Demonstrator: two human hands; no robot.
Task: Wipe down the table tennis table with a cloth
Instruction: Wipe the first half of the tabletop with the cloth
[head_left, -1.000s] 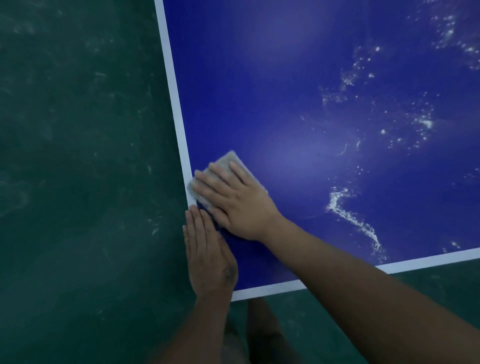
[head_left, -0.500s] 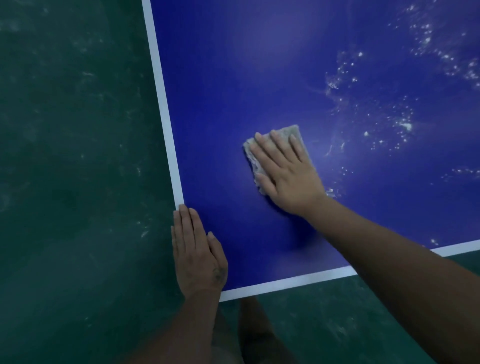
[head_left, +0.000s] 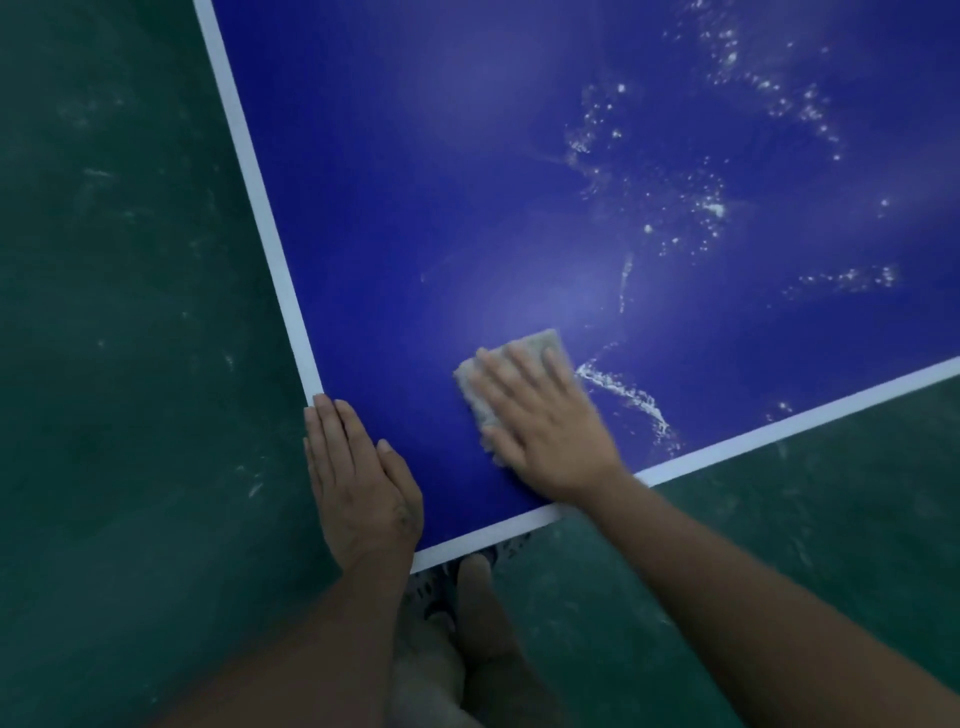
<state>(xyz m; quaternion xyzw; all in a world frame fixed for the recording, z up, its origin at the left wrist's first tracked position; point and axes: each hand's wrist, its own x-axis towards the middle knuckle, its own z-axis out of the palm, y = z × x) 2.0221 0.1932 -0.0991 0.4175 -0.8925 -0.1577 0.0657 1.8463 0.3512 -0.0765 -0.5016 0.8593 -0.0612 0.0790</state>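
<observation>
The blue table tennis table with white edge lines fills the upper right; its near corner points toward me. A folded grey cloth lies flat on the blue top near that corner, pressed down by my right hand with its fingers spread over it. Resting flat on the corner by the left white edge, my left hand holds nothing and its fingers lie together. White dust streaks and specks spread over the top to the right of the cloth.
Dark green scuffed floor surrounds the table on the left and below. My legs and feet show under the table's near corner.
My right hand slid the cloth from the left edge out to the right across the top, then back toward the near edge. The left hand stayed on the corner.
</observation>
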